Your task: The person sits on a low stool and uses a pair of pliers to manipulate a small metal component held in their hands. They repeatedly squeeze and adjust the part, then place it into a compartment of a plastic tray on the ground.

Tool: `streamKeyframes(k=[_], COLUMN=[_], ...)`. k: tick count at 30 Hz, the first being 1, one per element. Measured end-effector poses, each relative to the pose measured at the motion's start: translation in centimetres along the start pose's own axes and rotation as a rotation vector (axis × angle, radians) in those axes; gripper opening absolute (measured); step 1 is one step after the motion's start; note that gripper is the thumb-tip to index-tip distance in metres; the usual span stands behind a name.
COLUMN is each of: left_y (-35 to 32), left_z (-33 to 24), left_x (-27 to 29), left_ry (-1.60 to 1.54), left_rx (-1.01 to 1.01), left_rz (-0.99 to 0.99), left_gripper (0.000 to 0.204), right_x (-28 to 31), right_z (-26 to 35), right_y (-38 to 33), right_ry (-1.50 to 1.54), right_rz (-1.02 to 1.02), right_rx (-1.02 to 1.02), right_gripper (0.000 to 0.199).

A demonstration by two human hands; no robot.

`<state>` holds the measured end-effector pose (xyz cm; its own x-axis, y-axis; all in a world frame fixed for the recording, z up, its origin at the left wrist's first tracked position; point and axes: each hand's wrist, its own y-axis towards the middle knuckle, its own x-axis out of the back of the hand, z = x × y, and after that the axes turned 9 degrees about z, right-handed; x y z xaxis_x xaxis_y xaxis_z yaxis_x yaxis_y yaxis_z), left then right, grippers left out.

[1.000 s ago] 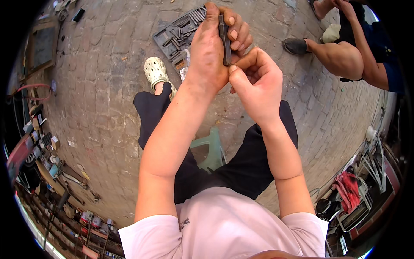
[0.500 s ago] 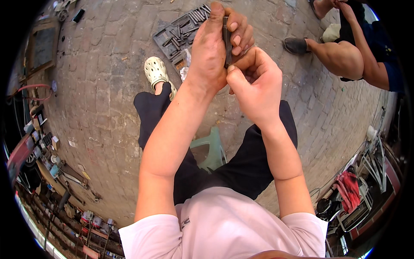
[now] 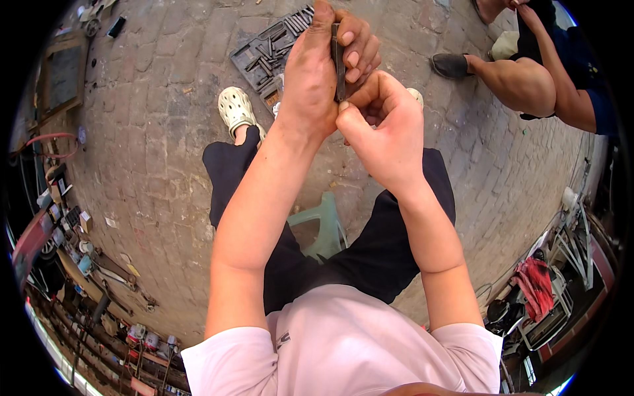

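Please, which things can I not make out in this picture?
All in the head view:
Dark bar: underside hidden, turned away from the camera.
Right shoe: mostly hidden behind the right hand.
Grey case: right part behind the left hand.
Other person: head cut off by the edge.

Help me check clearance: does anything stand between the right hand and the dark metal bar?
Nothing visible does: the right hand has its thumb tip at the lower end of the dark metal bar, held in the left hand.
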<state>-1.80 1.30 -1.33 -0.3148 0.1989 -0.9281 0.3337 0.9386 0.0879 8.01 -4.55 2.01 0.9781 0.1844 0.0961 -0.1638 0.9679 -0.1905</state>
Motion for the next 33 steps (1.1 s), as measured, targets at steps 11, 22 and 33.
streamKeyframes(k=[11, 22, 33], left_y=[-0.1, -0.5, -0.4], left_z=[-0.3, -0.7, -0.3], left_x=[-1.7, -1.6, -0.5], left_ry=[0.041, 0.039, 0.096], left_rx=[0.030, 0.040, 0.022], left_rz=[-0.102, -0.114, -0.027], left_gripper=[0.046, 0.046, 0.045], right_x=[0.0, 0.4, 0.2], right_z=[0.2, 0.1, 0.1], right_y=[0.1, 0.2, 0.3], right_ry=[0.048, -0.022, 0.079], right_rz=[0.006, 0.087, 0.058], right_rx=[-0.028, -0.060, -0.080], right_gripper=[0.012, 0.011, 0.011])
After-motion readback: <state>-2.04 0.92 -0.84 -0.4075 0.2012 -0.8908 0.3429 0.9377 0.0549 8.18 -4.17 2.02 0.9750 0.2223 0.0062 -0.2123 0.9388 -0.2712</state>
